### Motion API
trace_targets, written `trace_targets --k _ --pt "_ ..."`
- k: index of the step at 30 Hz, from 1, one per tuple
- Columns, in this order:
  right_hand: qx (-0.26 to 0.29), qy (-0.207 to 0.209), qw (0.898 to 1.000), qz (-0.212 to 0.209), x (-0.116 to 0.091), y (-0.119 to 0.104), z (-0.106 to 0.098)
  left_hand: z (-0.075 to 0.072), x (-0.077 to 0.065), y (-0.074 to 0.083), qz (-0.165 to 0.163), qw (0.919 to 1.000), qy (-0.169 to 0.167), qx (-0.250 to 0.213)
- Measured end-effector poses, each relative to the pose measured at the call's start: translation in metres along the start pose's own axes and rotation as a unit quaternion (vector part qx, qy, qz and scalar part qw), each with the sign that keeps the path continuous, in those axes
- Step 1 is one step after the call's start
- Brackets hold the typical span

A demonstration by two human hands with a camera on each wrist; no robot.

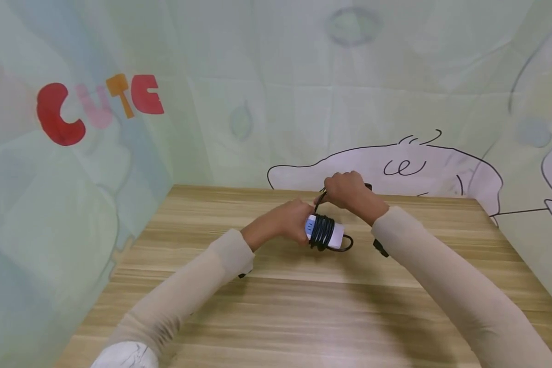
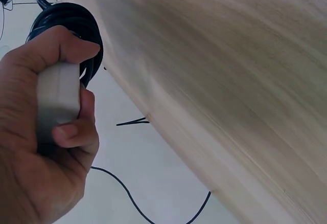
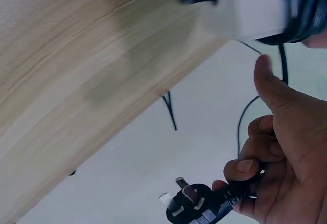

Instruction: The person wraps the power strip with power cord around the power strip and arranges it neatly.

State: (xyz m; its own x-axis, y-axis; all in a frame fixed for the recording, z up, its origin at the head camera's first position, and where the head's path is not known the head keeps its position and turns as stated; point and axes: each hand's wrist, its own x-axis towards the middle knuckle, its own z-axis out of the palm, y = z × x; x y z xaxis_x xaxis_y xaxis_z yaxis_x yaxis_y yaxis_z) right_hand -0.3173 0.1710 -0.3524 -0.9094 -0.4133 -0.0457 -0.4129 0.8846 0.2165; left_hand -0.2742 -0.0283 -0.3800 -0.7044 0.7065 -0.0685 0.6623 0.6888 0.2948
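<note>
A white power strip (image 1: 338, 236) with a blue socket face is held above the table by my left hand (image 1: 293, 220). Several turns of black power cord (image 1: 322, 232) wrap its middle, and a loop of cord sticks out at its right end. In the left wrist view, the fingers and thumb curl round the strip's pale casing (image 2: 57, 93). My right hand (image 1: 346, 190), above and to the right of the strip, grips the cord's free end, which runs taut to the coil. From the curled fingers in the right wrist view juts a black plug (image 3: 193, 203) with metal prongs.
Both hands are over a wood-grain table (image 1: 267, 312), towards its far edge. Behind it hangs a pale printed backdrop (image 1: 239, 61) with a line-drawn cartoon figure. Colourful letters (image 1: 147, 94) show on the left side.
</note>
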Motion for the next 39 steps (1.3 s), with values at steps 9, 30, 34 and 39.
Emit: trace_targets --k 9,30,34,39 --pt "0.074 -0.027 0.997 0.016 -0.021 -0.017 -0.033 0.009 0.001 -0.003 -0.039 0.9977 0.055 -0.012" --pt "0.344 -0.022 0.938 -0.048 -0.066 -0.050 -0.033 0.009 0.006 -0.024 -0.166 0.9663 0.055 -0.189" --pt "0.371 -0.035 0.923 -0.091 -0.070 -0.050 -0.024 0.010 0.005 -0.029 -0.156 0.9624 0.054 -0.216" --pt "0.361 -0.046 0.918 -0.155 -0.077 -0.043 -0.013 0.007 0.002 -0.033 -0.151 0.9567 0.046 -0.245"
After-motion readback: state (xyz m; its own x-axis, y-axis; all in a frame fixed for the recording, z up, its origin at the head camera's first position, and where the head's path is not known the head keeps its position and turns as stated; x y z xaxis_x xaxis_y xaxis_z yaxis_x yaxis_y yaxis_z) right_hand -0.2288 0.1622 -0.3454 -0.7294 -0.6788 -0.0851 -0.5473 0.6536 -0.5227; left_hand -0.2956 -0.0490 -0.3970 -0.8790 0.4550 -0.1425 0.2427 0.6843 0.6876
